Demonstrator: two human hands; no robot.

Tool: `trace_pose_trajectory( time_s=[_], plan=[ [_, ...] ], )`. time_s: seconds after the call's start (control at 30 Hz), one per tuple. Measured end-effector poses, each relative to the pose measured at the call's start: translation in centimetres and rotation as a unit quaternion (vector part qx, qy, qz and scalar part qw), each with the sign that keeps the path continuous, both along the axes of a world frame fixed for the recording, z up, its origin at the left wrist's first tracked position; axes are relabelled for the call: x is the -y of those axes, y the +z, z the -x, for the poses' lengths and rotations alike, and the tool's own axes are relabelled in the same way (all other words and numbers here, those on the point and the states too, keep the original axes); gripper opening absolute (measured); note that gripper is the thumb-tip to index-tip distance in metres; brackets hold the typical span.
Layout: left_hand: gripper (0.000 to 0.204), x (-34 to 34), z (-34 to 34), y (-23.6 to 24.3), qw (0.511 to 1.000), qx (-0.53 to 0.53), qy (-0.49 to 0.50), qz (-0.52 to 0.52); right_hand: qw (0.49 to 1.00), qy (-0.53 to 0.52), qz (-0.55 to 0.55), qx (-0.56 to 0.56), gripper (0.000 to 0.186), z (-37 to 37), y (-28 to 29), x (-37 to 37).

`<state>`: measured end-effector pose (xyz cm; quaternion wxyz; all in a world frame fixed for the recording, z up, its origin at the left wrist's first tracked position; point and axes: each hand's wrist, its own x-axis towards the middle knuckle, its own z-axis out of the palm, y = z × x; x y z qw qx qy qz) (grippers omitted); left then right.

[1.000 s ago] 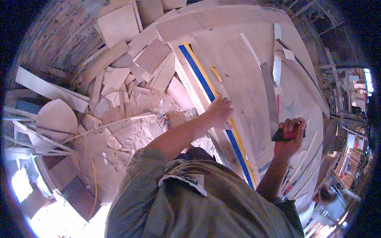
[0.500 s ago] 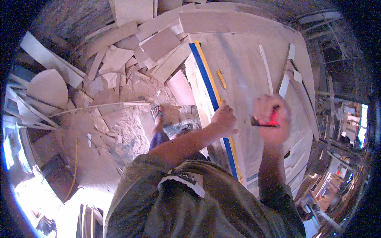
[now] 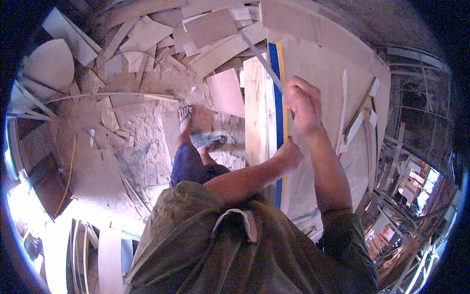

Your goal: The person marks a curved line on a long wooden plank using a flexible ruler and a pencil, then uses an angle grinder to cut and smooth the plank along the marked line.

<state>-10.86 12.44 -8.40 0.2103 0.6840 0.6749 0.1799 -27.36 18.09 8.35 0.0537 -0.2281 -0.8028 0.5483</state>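
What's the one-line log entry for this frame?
left hand pressing straightedge flat | right hand fisted on small tool, tool mostly hidden | both on board | scrap wood on floor

Straightedge [image 3: 278, 122]: long, blue w/ yellow edge, flat on plywood sheet [image 3: 323, 88], running lengthwise, left hand [image 3: 290, 154] pressing near end. Thin grey tool [image 3: 264, 66]: gripped in right hand [image 3: 303, 105], angled along straightedge.

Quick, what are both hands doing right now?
Left hand: pressed on the blue straightedge, fingers curled, holding nothing.
Right hand: closed around a small tool, mostly hidden in the fist.
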Motion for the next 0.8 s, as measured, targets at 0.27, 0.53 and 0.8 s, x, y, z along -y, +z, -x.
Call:
trace_pose_trajectory(
  time_s=[0.27, 0.53, 0.8],
  plan=[
    [0.023, 1.3, 2.8, 3.3, 1.0, -0.024, -0.018, 0.006, 0.989, -0.082, 0.117, -0.036, 0.031, 1.0, -1.8, -0.5],
    [0.022, 1.0, 4.7, 5.5, 0.994, -0.023, -0.053, 0.097, 0.975, -0.067, 0.21, -0.015, 0.031, 2.7, -0.2, -1.7],
    [0.021, -0.4, 0.0, -1.0, 1.0, 0.006, 0.023, 0.013, 0.991, -0.054, 0.119, -0.016, 0.032, 2.9, -0.9, -0.7]
  ],
)
